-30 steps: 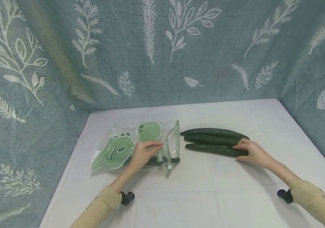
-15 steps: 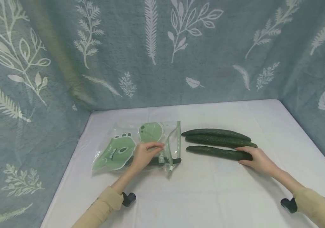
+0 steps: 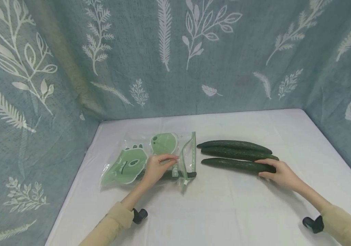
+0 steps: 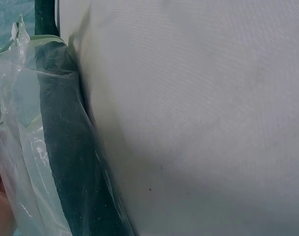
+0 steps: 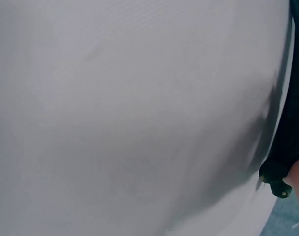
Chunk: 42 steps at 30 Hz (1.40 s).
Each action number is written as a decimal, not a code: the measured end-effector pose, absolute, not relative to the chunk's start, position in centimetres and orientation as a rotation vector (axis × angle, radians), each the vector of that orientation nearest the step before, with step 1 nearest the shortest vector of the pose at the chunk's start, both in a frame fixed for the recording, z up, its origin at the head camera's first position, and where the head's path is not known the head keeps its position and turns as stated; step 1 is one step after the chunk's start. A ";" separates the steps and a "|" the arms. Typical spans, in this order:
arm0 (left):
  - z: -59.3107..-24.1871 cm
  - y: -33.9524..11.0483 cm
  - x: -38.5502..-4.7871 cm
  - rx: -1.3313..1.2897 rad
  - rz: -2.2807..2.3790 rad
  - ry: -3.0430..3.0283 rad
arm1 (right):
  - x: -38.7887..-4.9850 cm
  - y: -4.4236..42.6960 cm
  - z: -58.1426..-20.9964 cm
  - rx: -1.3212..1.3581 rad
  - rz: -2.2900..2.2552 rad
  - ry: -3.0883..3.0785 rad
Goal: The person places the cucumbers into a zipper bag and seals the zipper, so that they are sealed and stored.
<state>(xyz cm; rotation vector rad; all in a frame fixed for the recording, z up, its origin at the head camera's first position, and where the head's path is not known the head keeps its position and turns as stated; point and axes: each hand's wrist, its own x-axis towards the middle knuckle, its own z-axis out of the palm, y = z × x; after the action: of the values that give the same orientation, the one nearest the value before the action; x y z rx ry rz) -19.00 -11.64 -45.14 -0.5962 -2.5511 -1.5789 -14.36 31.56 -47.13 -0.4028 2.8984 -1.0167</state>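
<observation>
Three dark green cucumbers lie beside each other on the right; my right hand (image 3: 281, 173) grips the right end of the nearest cucumber (image 3: 230, 164), between thumb and fingers. A clear zip bag with green cartoon prints (image 3: 131, 164) lies flat on the left, its open end facing the cucumbers. My left hand (image 3: 158, 168) pinches the bag's upper film near that opening. Inside the bag is another cucumber (image 3: 191, 175), its tip at the mouth; the left wrist view shows this cucumber (image 4: 73, 142) through the film.
Behind the nearest one, two more cucumbers (image 3: 235, 145) touch each other. A white cloth (image 3: 206, 218) covers the table. Blue-green curtains with white leaf prints (image 3: 175, 89) hang behind and at both sides.
The nearest cucumber has come slightly apart from the other two and shifted a little right and nearer, with my right hand on it. My left hand keeps its pinch on the bag.
</observation>
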 end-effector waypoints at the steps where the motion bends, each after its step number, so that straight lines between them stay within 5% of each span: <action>1: -45.1 -11.6 -19.0 -0.599 -1.575 -2.552 | -14.4 31.5 -47.0 -0.392 -1.012 2.899; 16: -45.2 -11.6 -19.0 -0.571 -1.601 -2.554 | -14.7 30.2 -45.6 -0.339 -1.124 2.835; 27: -41.7 -11.2 -17.4 -0.602 -1.580 -2.570 | -15.1 29.2 -45.1 -0.407 -1.169 2.827; 42: -45.1 -11.9 -19.1 -0.621 -1.613 -2.530 | -17.6 25.4 -45.6 -0.493 -1.259 2.710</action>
<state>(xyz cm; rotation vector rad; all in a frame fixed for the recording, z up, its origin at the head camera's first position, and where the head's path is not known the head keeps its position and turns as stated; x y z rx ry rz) -19.09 -11.92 -45.13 -0.6213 -2.5296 -1.6131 -17.62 25.43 -45.57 -0.4933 2.7102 -1.2595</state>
